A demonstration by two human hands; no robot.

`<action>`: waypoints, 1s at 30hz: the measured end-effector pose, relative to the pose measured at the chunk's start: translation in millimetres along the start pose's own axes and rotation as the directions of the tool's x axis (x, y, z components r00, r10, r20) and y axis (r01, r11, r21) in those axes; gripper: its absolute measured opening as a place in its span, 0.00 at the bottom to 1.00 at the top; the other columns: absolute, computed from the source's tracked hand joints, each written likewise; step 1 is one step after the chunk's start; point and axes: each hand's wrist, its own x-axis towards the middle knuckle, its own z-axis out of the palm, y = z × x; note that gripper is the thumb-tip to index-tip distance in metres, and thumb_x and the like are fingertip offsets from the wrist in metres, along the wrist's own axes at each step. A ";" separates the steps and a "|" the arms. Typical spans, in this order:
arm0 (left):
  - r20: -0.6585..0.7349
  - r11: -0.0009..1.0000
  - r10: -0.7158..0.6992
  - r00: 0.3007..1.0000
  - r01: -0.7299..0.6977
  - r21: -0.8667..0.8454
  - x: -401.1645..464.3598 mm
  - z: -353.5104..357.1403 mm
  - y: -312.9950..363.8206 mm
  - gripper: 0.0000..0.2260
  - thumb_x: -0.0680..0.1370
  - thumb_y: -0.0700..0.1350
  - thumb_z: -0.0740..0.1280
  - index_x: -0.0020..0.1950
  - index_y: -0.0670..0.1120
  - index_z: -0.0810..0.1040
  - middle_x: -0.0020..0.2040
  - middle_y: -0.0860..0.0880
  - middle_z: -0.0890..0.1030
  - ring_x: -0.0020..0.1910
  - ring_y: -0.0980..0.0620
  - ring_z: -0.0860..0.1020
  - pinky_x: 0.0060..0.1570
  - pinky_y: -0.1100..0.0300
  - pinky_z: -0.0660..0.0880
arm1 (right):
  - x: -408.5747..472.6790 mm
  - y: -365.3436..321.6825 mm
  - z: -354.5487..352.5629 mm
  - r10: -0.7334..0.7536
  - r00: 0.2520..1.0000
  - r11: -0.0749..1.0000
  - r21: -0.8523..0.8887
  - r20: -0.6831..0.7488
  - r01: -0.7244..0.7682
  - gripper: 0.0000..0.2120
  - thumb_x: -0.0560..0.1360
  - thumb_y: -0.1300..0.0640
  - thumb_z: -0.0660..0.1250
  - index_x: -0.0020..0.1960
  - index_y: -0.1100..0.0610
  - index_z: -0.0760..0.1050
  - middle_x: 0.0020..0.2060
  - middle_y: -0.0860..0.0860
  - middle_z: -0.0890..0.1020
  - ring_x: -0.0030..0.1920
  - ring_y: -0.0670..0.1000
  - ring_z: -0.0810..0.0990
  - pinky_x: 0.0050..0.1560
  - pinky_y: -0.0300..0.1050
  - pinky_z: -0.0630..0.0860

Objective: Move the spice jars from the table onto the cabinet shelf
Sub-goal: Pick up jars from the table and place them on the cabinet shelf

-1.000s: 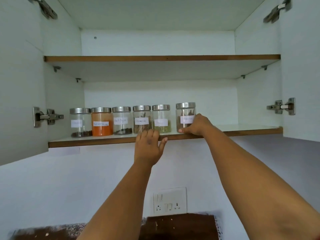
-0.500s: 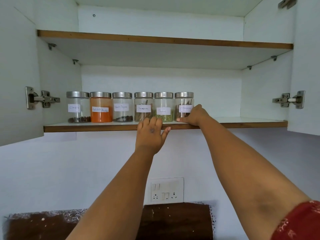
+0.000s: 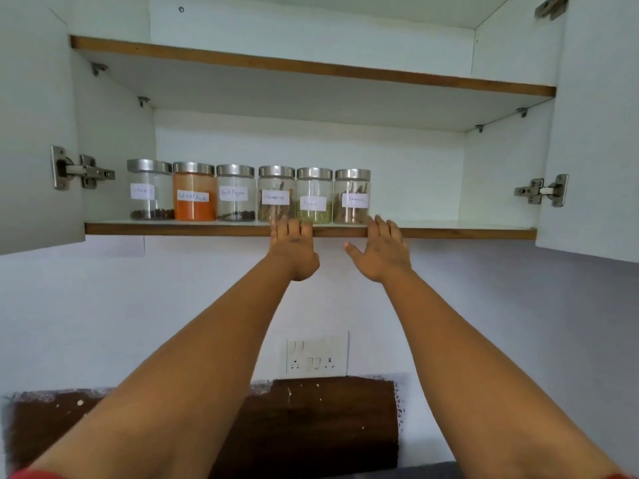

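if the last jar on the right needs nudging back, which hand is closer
Right. The right hand is open, its fingertips at the shelf edge just below the rightmost jar. The left hand sits under the two jars beside it.

1. The cabinet (image 3: 501,160) is white inside.
2. The shelf (image 3: 207,229) has a brown front edge.
3. The jars (image 3: 235,193) have shiny silver lids and white labels.
4. One jar (image 3: 193,191) is full of orange powder.
5. The wall socket (image 3: 316,354) is white.
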 end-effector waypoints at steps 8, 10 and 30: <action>0.149 0.846 -0.190 0.971 0.238 -0.478 -139.6 120.1 36.4 0.31 0.81 0.50 0.59 0.78 0.40 0.48 0.76 0.38 0.53 0.75 0.39 0.50 0.75 0.49 0.48 | -156.4 36.4 92.1 0.460 0.860 0.509 0.728 0.222 -0.460 0.20 0.77 0.47 0.66 0.67 0.50 0.72 0.69 0.50 0.72 0.66 0.52 0.72 0.62 0.43 0.70; 0.385 0.834 -0.228 0.894 0.384 -0.396 -193.7 167.0 40.0 0.33 0.80 0.52 0.61 0.77 0.39 0.49 0.75 0.38 0.55 0.74 0.38 0.53 0.74 0.49 0.52 | -211.9 55.4 130.3 0.500 0.780 0.467 0.642 0.376 -0.609 0.18 0.77 0.51 0.66 0.66 0.51 0.73 0.65 0.51 0.76 0.62 0.52 0.75 0.58 0.43 0.71; 0.891 0.422 -0.330 0.310 0.893 -0.155 -460.7 296.2 75.0 0.22 0.83 0.53 0.54 0.68 0.38 0.69 0.68 0.37 0.71 0.66 0.40 0.71 0.63 0.53 0.67 | -498.6 74.6 194.0 -0.152 0.673 0.988 0.124 0.724 0.090 0.27 0.72 0.40 0.65 0.66 0.51 0.68 0.59 0.51 0.70 0.60 0.54 0.69 0.55 0.50 0.75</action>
